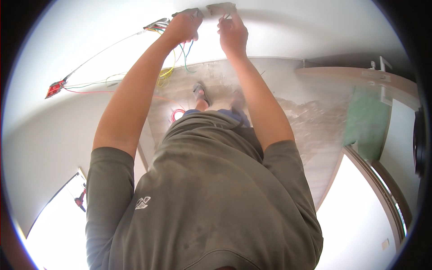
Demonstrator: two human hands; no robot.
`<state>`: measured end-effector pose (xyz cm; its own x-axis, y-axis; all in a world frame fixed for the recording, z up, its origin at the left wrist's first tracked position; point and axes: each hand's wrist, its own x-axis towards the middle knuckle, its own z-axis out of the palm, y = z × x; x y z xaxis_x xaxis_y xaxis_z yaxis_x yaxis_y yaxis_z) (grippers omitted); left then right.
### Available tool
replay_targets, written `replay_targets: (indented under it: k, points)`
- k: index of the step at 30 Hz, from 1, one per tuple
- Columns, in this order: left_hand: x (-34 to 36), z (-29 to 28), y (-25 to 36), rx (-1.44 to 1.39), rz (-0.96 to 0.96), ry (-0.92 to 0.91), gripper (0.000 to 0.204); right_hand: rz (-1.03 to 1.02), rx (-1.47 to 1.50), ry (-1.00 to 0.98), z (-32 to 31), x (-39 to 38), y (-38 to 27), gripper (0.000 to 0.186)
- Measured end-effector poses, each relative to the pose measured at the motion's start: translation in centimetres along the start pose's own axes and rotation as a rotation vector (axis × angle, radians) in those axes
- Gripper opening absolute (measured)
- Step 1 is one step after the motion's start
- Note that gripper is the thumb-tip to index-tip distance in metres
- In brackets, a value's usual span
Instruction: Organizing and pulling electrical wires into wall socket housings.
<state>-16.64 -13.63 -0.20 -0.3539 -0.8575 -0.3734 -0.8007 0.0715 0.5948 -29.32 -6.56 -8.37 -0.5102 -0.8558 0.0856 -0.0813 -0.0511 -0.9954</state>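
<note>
Red wire (227, 16) clamped by fingers of right hand (233, 36) near wall recess (220, 8), left hand (183, 28) raised alongside, its finger state indeterminable

So there's a short bit of red wire (226, 16) poking up right at the right fingers (221, 28), with something dark next to it, too blurry to say if it's actually pinched. Just past those fingertips is a rough grey patch (220, 8), kinda squarish with ragged edges. Over by the left fingers (195, 34) there's a darker patch (197, 12), partly hidden by the hand. Below them a green wire (187, 55) dangles loose and curls at the end, and a yellow wire (166, 74) hangs lower left, all loopy and tangled.
</note>
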Motion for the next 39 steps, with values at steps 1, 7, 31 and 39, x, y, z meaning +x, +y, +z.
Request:
replay_targets:
  k: [1, 7, 31, 39]
  points:
    - [0.2, 0.0, -0.1, -0.018, 0.012, -0.009, 0.038, -0.025, -0.078, -0.008, 0.0, 0.2, 0.4, 0.025]
    - [0.3, -0.6, -0.3, -0.076, -0.079, -0.050, 0.041, 0.122, 0.013, 0.012, 0.4, 0.6, -1.7, 0.026]
    - [1.2, 0.4, -0.4, -0.197, -0.082, -0.010, 0.034, -0.085, -0.393, 0.033, 0.6, 2.1, 0.9, 0.023]
    - [1.2, 0.2, 0.1, -0.172, -0.130, 0.022, 0.031, -0.067, -0.033, 0.059, 1.5, 1.6, -0.5, 0.018]
